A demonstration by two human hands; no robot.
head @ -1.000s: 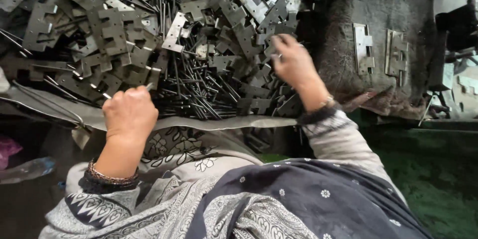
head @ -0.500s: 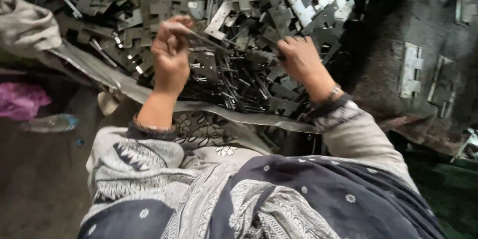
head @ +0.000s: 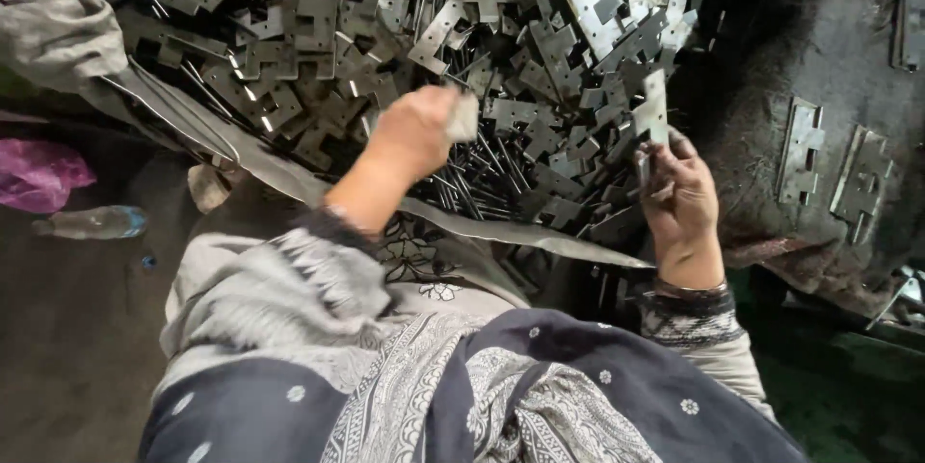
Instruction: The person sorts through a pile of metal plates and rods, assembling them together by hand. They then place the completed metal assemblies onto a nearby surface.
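From my head camera, my right hand (head: 682,195) is pinched on one upright hinge leaf (head: 654,108) beside the heap of hinge leaves and pins (head: 434,29); my left hand (head: 416,131) is closed around a pale, blurred piece (head: 462,116) — which I cannot identify. Two joined hinges (head: 833,157) lie on the dark block at right — the heap looks barely dented.

left hand (head: 414,135): motion-blurred, grip contents unresolved | hinge plate pile (head: 405,29): cut off at top edge | right hand (head: 679,198): palm hid lower end of held hinge plate (head: 655,108)
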